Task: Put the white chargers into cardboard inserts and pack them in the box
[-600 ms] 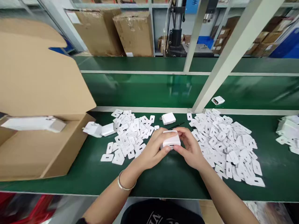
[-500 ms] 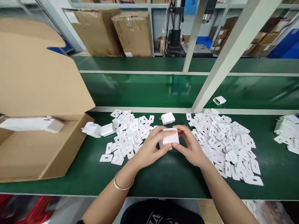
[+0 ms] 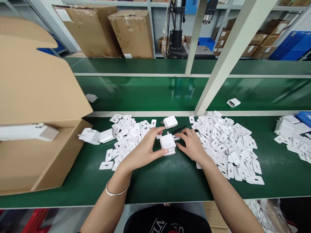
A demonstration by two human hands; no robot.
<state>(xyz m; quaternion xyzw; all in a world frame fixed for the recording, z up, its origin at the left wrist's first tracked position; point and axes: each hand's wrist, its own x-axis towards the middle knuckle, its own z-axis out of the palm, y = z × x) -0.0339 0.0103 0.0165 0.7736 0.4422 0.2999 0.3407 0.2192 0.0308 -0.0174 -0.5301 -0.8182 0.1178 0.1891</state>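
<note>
A squarish white charger block rests on the green tabletop between my hands, with what looks like another white layer beneath it. On its left side, my left hand has fingers and thumb spread, the thumb tip at the block's edge. Just to the right of the block, my right hand is open, its thumb and fingertips close to a small white plate. Behind them lie a thin black tool and another white charger with metal prongs.
Flat slotted white plates form a left pile and a larger right pile. An open cardboard box stands at left, two white charger pieces beside it. A slanted white post rises before the green belt, which carries a white charger.
My hands have come apart from around the white charger block, which now sits on the table. The camera view has shifted slightly. Another white piece has appeared on the belt at left.
</note>
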